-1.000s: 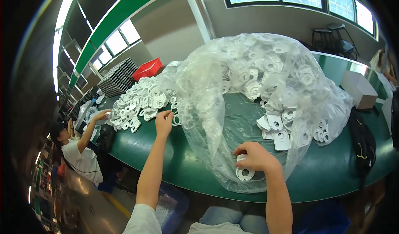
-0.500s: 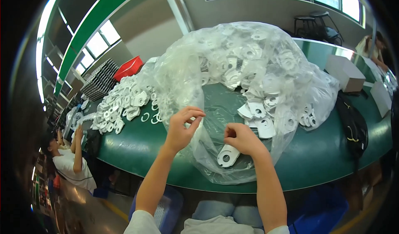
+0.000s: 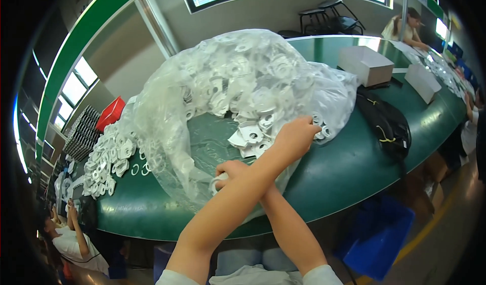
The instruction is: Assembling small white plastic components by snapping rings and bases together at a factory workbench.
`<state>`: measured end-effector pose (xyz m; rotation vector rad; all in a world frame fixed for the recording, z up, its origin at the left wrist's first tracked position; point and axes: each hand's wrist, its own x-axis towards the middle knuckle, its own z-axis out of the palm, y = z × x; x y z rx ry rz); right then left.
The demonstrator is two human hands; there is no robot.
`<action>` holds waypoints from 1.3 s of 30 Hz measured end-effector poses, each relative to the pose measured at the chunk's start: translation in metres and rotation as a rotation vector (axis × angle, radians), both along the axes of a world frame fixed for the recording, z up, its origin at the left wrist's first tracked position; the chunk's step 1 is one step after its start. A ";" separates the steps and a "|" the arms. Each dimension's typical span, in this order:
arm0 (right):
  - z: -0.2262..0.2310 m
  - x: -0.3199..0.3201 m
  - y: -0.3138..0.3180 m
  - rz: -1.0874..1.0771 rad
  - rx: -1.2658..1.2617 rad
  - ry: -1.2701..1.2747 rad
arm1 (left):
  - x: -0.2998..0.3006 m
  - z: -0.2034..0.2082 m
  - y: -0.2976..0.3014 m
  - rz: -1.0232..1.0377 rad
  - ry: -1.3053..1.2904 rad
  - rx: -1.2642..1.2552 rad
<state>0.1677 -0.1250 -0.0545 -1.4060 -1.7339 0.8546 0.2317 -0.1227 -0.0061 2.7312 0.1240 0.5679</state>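
My forearms cross, the left one over the right. My left hand [image 3: 298, 134] has reached to the right, its fingers bent and closed beside a small pile of white rings [image 3: 325, 131]. Whether a ring is between the fingertips cannot be made out. Lower and to the left, my right hand [image 3: 233, 169] is closed on a white plastic plate [image 3: 214, 185], mostly hidden by the hand and the left forearm. A large clear plastic bag [image 3: 169, 128] lies open in front of me. Inside its mouth is a heap of white plates with round holes [image 3: 248, 135].
Loose white parts [image 3: 109, 156] and a red bin [image 3: 110, 114] stand left on the green table [image 3: 324, 176]. To the right are a black bag [image 3: 383, 120] and white boxes [image 3: 364, 65]. A blue crate [image 3: 377, 234] is below the edge. Other people sit at both sides.
My left hand has crossed over the right arm to the ring pile on the right. The right hand, with the white plate, now sits under the left forearm. The whole view has turned rightward.
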 end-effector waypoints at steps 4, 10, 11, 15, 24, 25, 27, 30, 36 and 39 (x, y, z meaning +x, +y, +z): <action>0.000 -0.015 0.013 -0.121 0.075 0.255 | 0.023 -0.023 0.016 0.046 0.051 0.246; -0.016 -0.011 0.025 -0.186 0.019 0.382 | -0.002 -0.005 0.032 0.043 -0.192 -0.144; -0.029 -0.003 0.027 -0.190 0.015 0.385 | -0.007 0.004 0.034 0.016 -0.395 -0.190; -0.043 -0.003 0.036 -0.335 0.168 0.705 | -0.116 0.031 0.067 0.309 -0.462 -0.694; -0.014 -0.019 0.027 -0.325 0.035 1.103 | -0.210 -0.037 0.093 0.520 -0.456 -0.820; -0.012 -0.018 0.024 -0.307 0.029 0.934 | -0.213 -0.039 0.095 0.529 -0.470 -0.830; -0.009 -0.018 0.022 -0.269 0.011 0.755 | -0.219 -0.040 0.101 0.505 -0.488 -0.967; -0.007 -0.023 0.027 -0.191 -0.034 0.638 | -0.234 -0.035 0.101 0.507 -0.442 -0.937; -0.001 -0.017 0.017 -0.176 -0.073 0.700 | -0.261 -0.022 0.123 0.614 -0.575 -0.612; 0.001 -0.018 0.014 -0.177 -0.136 0.807 | -0.312 -0.010 0.160 0.948 -0.926 -0.377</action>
